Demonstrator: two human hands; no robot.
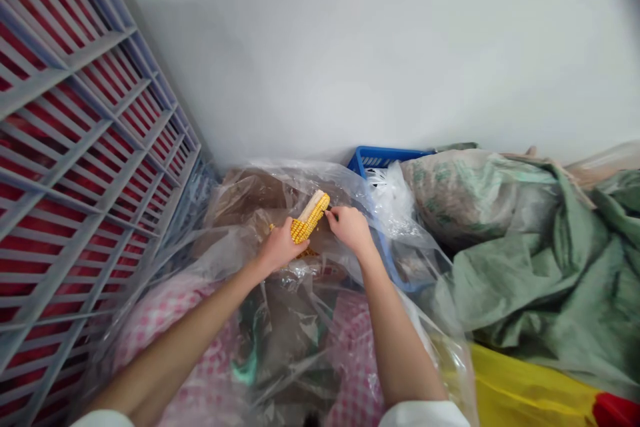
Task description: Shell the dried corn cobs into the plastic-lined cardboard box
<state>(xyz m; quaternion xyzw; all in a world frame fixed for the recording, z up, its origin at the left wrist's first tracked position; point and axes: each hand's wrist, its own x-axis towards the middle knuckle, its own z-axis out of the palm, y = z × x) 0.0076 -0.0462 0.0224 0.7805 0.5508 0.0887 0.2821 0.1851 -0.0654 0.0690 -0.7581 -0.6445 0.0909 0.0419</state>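
Note:
My left hand [280, 245] is closed around the lower end of a yellow corn cob [314, 219], which tilts up to the right. A strip along the cob's upper left side is bare and pale, while rows of kernels cover the rest. Close to the cob's right side, my right hand [350, 228] is closed in a pinch. Something small and dark shows at its fingertips, too small to name. Below the cob, loose yellow kernels [309, 253] lie in a large clear plastic bag [295, 310] spread under both arms.
A pale slatted plastic crate [107, 127] with red behind its slats rises on the left. Right of the bag stands a blue basket [357, 163] holding a white plastic bag [393, 193]. Stuffed sacks [480, 193], green cloth [545, 273] and yellow material [525, 383] lie farther right. A white wall [380, 47] closes the back.

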